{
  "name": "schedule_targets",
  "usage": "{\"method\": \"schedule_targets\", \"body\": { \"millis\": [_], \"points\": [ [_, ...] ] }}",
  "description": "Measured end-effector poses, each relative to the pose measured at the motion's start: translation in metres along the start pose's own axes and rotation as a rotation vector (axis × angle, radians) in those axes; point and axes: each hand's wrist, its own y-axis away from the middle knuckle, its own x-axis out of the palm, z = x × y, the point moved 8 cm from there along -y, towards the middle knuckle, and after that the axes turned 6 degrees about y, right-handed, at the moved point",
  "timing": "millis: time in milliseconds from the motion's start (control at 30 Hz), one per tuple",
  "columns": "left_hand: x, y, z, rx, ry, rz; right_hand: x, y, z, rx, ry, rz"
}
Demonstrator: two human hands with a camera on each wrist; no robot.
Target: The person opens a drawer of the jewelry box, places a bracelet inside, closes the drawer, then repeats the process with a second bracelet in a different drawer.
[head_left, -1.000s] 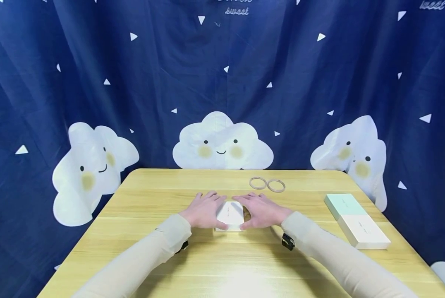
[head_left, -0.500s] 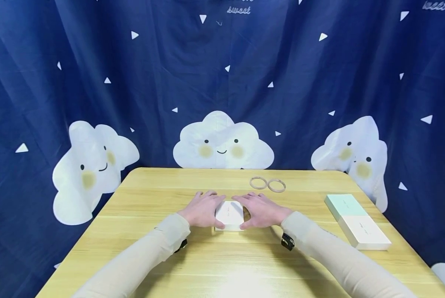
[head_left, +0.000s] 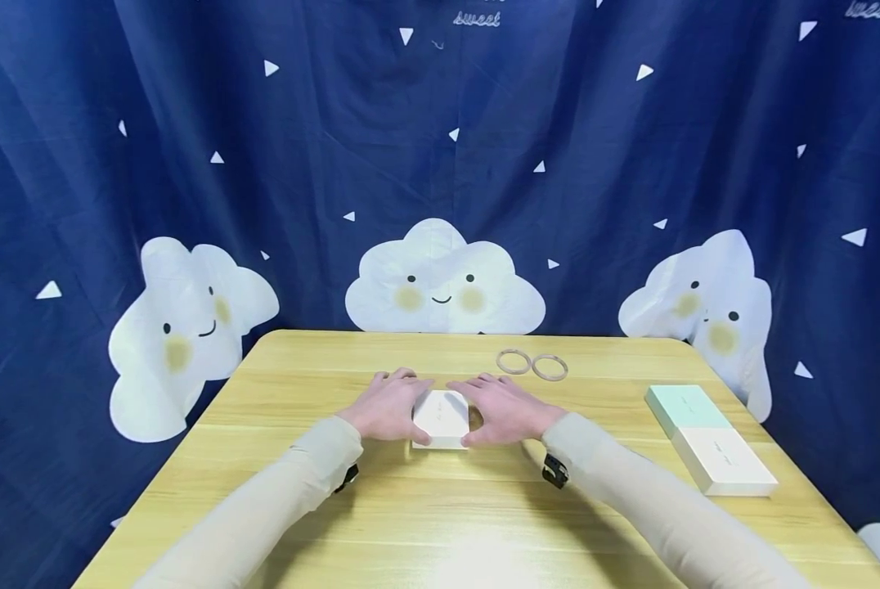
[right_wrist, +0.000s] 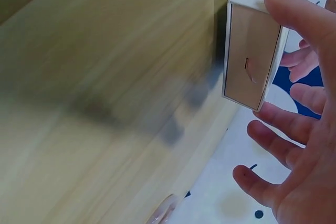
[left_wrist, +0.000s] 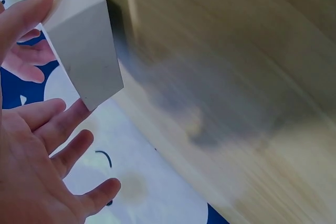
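A small white drawer box (head_left: 440,419) sits between both hands near the middle of the wooden table. My left hand (head_left: 385,409) pinches its left end, thumb on the near edge and fingertips at the far side. At the opposite end my right hand (head_left: 508,411) holds it the same way. The left wrist view shows a plain white side (left_wrist: 86,51) of the box. In the right wrist view, the end between thumb and fingers has a tan drawer front (right_wrist: 253,51) with a small ribbon pull.
Two thin pinkish bangles (head_left: 514,361) lie side by side at the back of the wooden table (head_left: 322,507). Toward the right edge a mint box (head_left: 693,405) and a white box (head_left: 725,462) lie end to end. A dark blue curtain (head_left: 322,147) hangs behind.
Both hands and the white drawer box have shifted slightly to the left and a little away from me. The bangles and the boxes at right stay where they were.
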Motion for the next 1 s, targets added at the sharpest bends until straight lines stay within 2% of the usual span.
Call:
{"method": "schedule_targets", "body": {
  "millis": [400, 567, 1000],
  "points": [
    [-0.012, 0.009, 0.033, -0.054, 0.005, 0.005, -0.001, -0.030, 0.015, -0.026, -0.012, -0.001],
    [-0.014, 0.015, 0.045, -0.081, 0.039, 0.008, 0.001, -0.040, 0.024, -0.035, -0.038, 0.000],
    [-0.021, 0.028, 0.064, -0.137, 0.099, 0.017, 0.010, -0.064, 0.036, -0.040, -0.017, -0.007]
  ]
}}
